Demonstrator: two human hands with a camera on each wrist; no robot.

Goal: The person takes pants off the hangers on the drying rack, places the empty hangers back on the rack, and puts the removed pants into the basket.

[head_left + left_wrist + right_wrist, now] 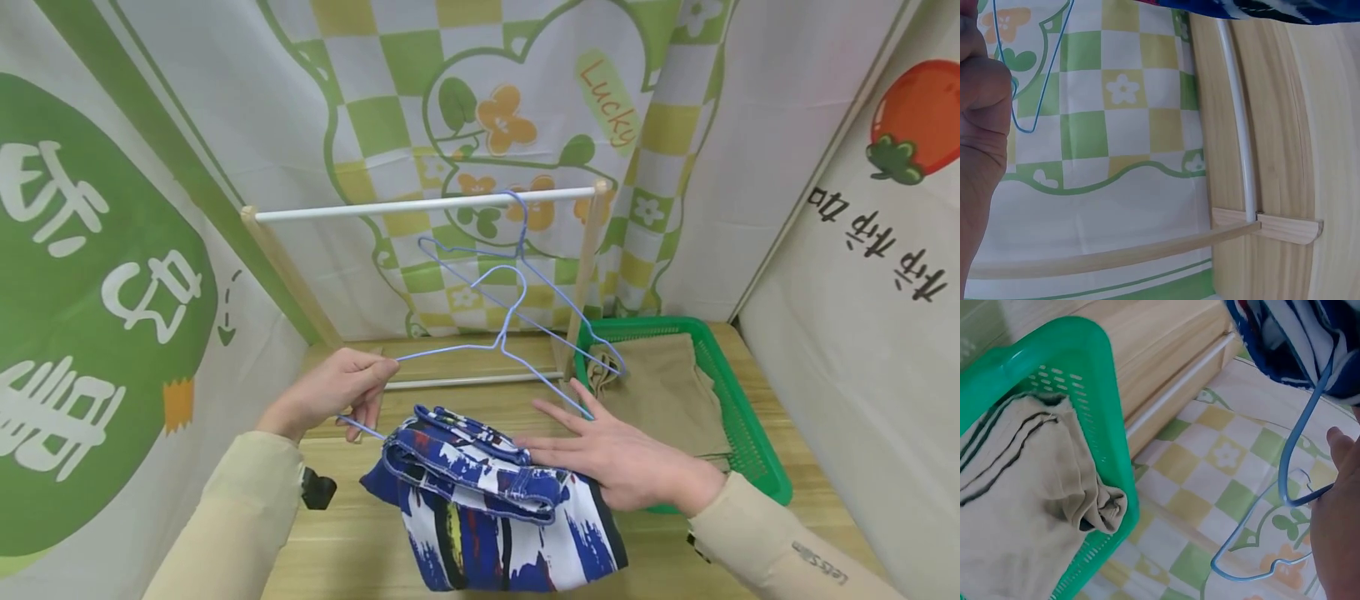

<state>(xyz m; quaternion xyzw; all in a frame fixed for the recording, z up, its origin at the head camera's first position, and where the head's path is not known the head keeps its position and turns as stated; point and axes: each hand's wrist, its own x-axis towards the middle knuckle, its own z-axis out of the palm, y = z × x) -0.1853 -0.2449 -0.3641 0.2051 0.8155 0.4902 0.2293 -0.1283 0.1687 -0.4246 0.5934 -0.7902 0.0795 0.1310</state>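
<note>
My left hand [348,385] pinches the left shoulder of a blue wire hanger [501,337]. A folded blue-and-white patterned garment [487,533], with a stitched band along its top, hangs over the hanger's lower bar. The fingers of my right hand [622,458] are spread and straight, lying against the garment's right side near the hanger's right end. In the right wrist view, the bent hanger end [1288,456] passes beside that hand, below the garment [1297,344]. Only an edge of the garment [1241,7] shows in the left wrist view.
Behind the hands stands a wooden rack with a white rod [420,206]; a second blue hanger [522,229] hangs from it. At right, a green basket [757,433] holds folded beige cloth [663,392]. Printed curtains [405,108] surround the wooden tabletop [337,533].
</note>
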